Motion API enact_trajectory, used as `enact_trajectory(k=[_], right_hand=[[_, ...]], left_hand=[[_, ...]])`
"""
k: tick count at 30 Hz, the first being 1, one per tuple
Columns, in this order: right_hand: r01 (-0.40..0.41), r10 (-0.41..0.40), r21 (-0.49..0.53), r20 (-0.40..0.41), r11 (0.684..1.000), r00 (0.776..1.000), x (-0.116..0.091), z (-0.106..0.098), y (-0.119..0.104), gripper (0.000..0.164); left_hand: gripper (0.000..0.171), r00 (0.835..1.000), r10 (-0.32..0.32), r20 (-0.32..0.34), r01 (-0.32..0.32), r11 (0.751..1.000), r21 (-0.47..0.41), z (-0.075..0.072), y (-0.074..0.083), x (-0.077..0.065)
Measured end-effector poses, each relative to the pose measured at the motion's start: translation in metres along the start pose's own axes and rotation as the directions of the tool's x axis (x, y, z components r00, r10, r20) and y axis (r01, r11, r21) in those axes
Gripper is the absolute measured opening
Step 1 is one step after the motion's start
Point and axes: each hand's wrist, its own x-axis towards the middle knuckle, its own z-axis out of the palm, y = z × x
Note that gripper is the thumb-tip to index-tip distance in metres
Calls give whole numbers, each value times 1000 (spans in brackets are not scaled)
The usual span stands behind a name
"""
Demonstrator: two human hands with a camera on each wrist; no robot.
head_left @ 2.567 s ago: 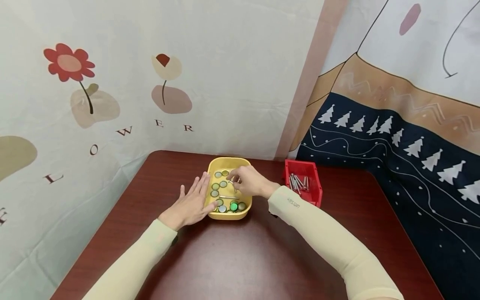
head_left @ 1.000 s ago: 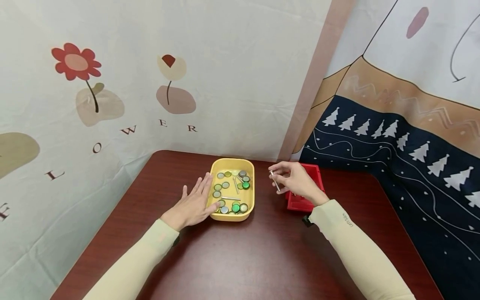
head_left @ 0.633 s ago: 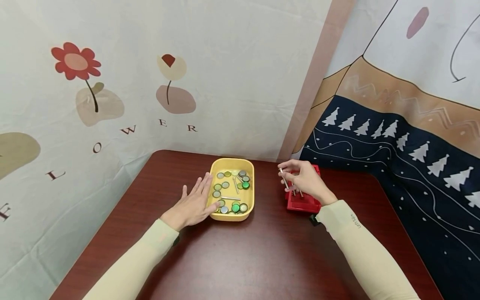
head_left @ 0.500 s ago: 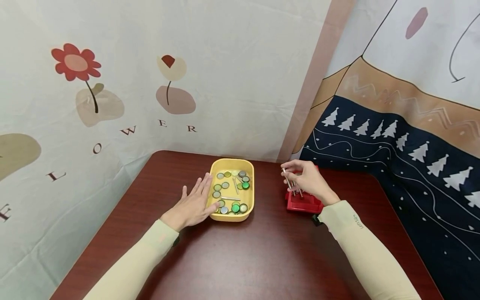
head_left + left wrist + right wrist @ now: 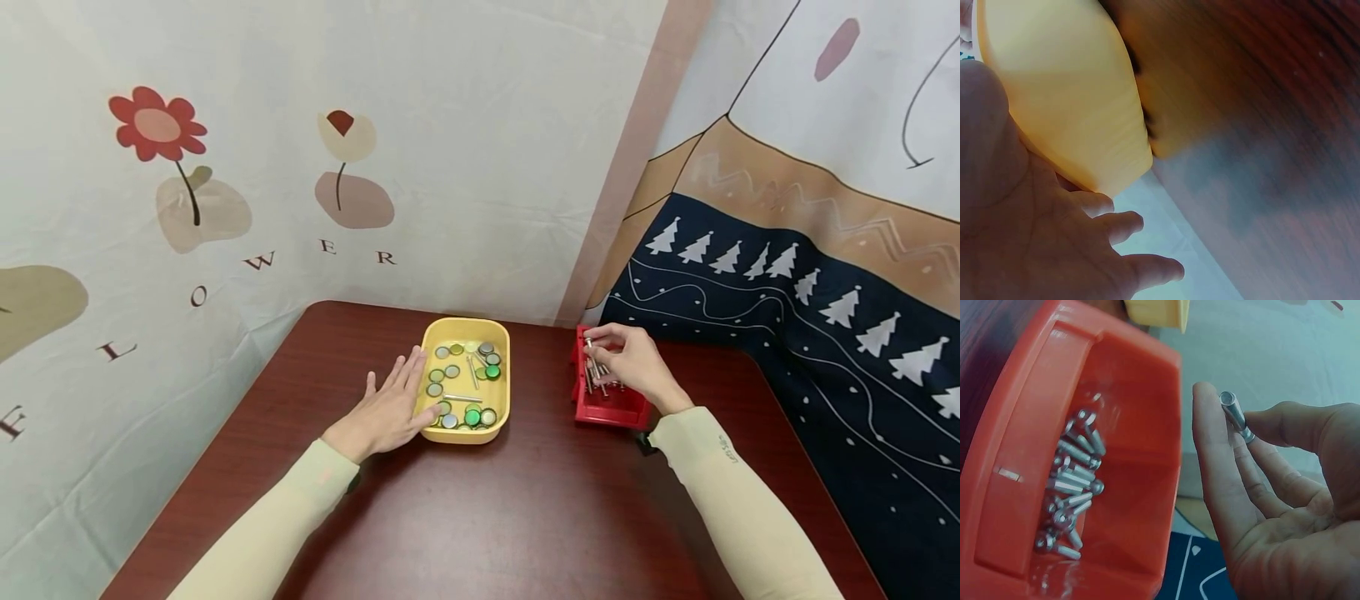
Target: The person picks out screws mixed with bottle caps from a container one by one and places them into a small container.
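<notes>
My right hand [image 5: 633, 362] pinches a silver bolt [image 5: 1235, 412] between thumb and fingers. In the head view this hand is over the red bin [image 5: 611, 414]. Inside the bin lies a pile of similar bolts [image 5: 1075, 487]. My left hand [image 5: 378, 417] rests against the left side of the yellow tray [image 5: 461, 437], fingers straight and thumb across its rim. Bottle caps [image 5: 472, 416], some green and others silvery, are scattered in that tray. Among them lie a few silver bolts [image 5: 462, 397].
Both containers stand toward the back of a dark red-brown table [image 5: 465, 517], the bin to the right of the tray with a gap between. A printed cloth [image 5: 480, 167] hangs behind, and a dark blue tree-patterned part [image 5: 720, 292] drops beside the table's right edge.
My right hand has lifted a bolt out of the yellow tray and carried it right, over the red bin. My left hand has stayed at the tray's left side.
</notes>
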Motion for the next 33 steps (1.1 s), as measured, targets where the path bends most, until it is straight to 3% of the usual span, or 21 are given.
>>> enact_trajectory(k=[15,26,33], right_hand=[[-83,79,-54,-66,995,995,6,2,15,39],[-81,62,-177,-108,981,992,12,8,15,37],[-79,64,-169,-93,983,994,15,15,15,37]], left_hand=[[100,1000,-1,-4,1,1000,11,0,1,-1],[104,999,26,-20,-27,998,-57,2,-4,-2],[99,1000,7,-3,-7,1000,-14,-2,1,0]])
